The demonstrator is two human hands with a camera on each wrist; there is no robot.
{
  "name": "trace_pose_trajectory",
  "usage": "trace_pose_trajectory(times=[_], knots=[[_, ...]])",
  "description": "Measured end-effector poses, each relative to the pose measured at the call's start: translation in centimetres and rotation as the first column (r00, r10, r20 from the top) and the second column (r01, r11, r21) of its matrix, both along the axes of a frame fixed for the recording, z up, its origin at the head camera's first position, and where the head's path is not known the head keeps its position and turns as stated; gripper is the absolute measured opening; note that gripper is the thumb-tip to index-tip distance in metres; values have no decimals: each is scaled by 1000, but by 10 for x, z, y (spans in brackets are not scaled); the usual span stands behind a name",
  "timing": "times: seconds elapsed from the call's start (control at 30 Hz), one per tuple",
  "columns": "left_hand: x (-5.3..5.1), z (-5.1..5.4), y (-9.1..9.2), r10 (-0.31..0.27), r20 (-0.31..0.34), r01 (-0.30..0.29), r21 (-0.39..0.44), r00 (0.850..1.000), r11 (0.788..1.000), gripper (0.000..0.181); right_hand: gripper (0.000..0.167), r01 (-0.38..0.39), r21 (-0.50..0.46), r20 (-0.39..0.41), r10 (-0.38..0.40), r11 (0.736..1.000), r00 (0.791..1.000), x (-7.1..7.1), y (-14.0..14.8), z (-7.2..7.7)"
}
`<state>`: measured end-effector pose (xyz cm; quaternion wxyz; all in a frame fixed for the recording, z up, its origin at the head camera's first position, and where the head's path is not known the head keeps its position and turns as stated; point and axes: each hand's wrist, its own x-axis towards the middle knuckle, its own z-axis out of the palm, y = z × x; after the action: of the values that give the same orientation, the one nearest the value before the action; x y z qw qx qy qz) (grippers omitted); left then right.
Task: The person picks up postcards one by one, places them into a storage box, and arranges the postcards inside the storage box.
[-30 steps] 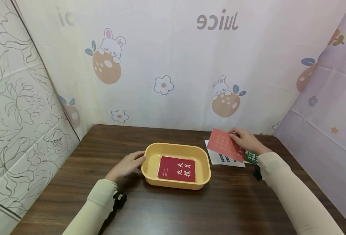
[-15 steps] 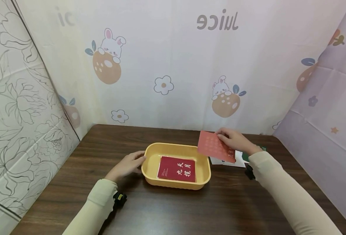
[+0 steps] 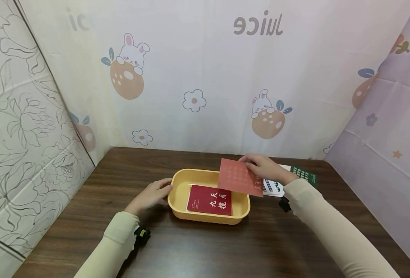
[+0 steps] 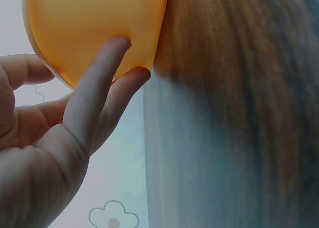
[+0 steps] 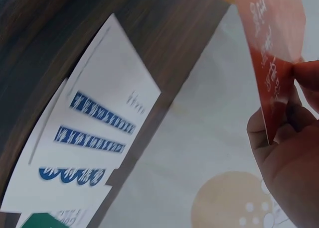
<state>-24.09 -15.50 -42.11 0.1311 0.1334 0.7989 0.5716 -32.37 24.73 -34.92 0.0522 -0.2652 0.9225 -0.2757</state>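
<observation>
leftward since the earlier frames, a coral card (image 3: pixel 240 179) has travelled with the right hand (image 3: pixel 264 168) from above the white cards to the right end of a yellow tub (image 3: pixel 208 219); the left hand (image 3: pixel 152 194) and the tub have stayed put. the coral card hangs tilted and covers part of the tub's far rim and right side in the head view; whether it touches the rim, i cannot tell. the right hand's grip is a narrow pinch, thumb and fingers closed together on the card's far edge. pale characters run across its face. below it, a dark red card (image 3: pixel 205 200) with white characters lies flat inside the tub. at the tub's left end, the left hand's grip is loose, fingers lightly extended and resting against the end wall. right of the tub, white cards (image 5: pixel 92 123) with blue bands lie overlapping, partly behind the right wrist, with a green card (image 3: pixel 305 175) beside them. all these rest on a dark wood-grain worktop (image 3: pixel 205 251). behind it hangs a pale curtain (image 3: pixel 194 58) printed with rabbits and flowers.
</observation>
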Motion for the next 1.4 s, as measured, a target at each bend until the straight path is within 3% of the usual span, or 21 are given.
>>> trace_pose_trajectory(times=[0.63, 0.87, 1.13, 1.4], knots=[[-1, 0, 1, 1, 7, -1, 9, 1000, 1000, 47, 29, -115, -16, 98, 115, 993, 988, 5, -34, 13], [0, 1, 2, 0, 7, 0, 2, 1000, 1000, 48, 30, -163, -3, 170, 162, 987, 972, 7, -49, 16], [-1, -1, 0, -6, 8, 6, 6, 1000, 1000, 48, 28, -241, 48, 173, 229, 969, 958, 7, -59, 18], [-1, -2, 0, -8, 12, 8, 9, 1000, 1000, 47, 28, -265, 79, 224, 242, 961, 944, 3, -69, 16]])
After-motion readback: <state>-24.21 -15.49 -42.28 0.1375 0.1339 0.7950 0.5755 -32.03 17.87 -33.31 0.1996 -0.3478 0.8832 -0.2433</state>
